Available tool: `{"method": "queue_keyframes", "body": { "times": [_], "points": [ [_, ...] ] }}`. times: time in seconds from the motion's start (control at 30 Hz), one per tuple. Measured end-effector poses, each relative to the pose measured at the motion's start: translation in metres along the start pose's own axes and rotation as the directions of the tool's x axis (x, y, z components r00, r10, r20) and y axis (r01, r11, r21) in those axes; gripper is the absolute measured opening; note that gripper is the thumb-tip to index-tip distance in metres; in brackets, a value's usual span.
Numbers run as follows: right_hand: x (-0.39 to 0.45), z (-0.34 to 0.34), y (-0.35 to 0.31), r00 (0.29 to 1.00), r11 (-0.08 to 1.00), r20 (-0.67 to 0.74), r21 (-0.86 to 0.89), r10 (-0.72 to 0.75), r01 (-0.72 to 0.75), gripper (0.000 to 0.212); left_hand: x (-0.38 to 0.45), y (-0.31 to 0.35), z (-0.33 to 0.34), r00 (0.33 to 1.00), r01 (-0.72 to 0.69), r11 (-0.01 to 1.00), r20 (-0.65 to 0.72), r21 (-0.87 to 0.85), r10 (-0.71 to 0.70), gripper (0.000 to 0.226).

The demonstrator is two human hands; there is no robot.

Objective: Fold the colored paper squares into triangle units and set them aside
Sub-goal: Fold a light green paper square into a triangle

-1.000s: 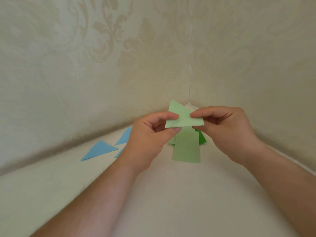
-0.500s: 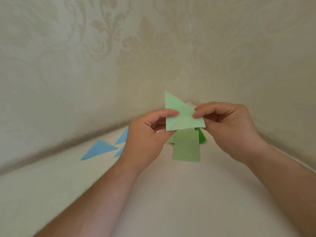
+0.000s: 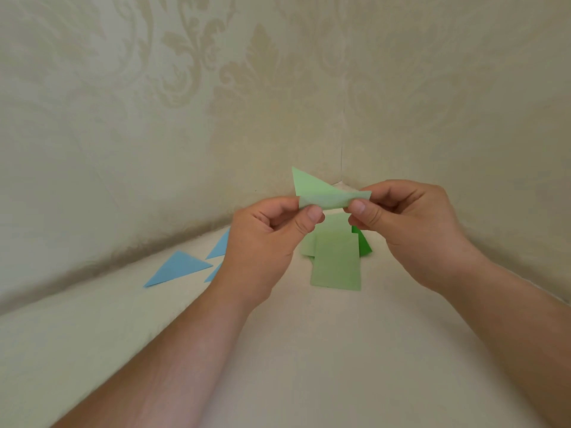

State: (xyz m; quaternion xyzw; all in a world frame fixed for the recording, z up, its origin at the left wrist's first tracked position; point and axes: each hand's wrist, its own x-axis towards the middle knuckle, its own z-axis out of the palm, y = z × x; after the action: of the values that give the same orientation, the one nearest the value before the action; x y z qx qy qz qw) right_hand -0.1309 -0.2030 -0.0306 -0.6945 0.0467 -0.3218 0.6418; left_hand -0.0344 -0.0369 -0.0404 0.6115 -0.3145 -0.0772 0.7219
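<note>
A light green paper piece (image 3: 321, 194) is held in the air between both hands, its lower edge rolled up toward me and one point sticking up at the left. My left hand (image 3: 265, 239) pinches its left end between thumb and forefinger. At the right end, my right hand (image 3: 408, 230) pinches it the same way. Below the hands, a small stack of light green squares (image 3: 336, 261) lies on the cream surface, with a darker green piece (image 3: 364, 245) partly hidden under it. Blue folded triangles (image 3: 179, 268) lie to the left.
The cream surface (image 3: 309, 350) ends in a corner where two patterned walls (image 3: 216, 118) meet just behind the hands. Both forearms reach in from the bottom edge.
The green piece was a flat triangle facing me; its lower edge has now been turned up and curled over. Both hands stayed in place, thumbs shifting onto the fold.
</note>
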Motion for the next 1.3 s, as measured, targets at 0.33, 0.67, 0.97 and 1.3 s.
{"method": "queue_keyframes", "body": {
  "times": [0.33, 0.67, 0.97, 1.3],
  "points": [
    [0.0, 0.005, 0.001, 0.996, 0.995, -0.046, 0.065, 0.079, -0.076, 0.019, 0.0, -0.003, 0.006, 0.982, 0.176, 0.969, -0.033, -0.172, -0.184, 0.009],
    [0.003, 0.005, 0.004, 0.986, 0.988, -0.096, 0.08, 0.138, -0.131, 0.021, 0.0, 0.0, 0.011, 0.966, 0.222, 0.946, -0.075, -0.236, -0.246, 0.008],
    [0.003, 0.006, 0.004, 0.978, 0.978, -0.101, 0.121, 0.184, -0.171, 0.022, 0.0, 0.003, 0.013, 0.959, 0.242, 0.937, -0.088, -0.251, -0.271, 0.008],
    [0.001, 0.006, 0.003, 0.968, 0.964, -0.058, 0.124, 0.244, -0.235, 0.025, -0.002, 0.001, 0.01, 0.981, 0.162, 0.986, -0.102, -0.045, -0.166, 0.02]
  ]
}}
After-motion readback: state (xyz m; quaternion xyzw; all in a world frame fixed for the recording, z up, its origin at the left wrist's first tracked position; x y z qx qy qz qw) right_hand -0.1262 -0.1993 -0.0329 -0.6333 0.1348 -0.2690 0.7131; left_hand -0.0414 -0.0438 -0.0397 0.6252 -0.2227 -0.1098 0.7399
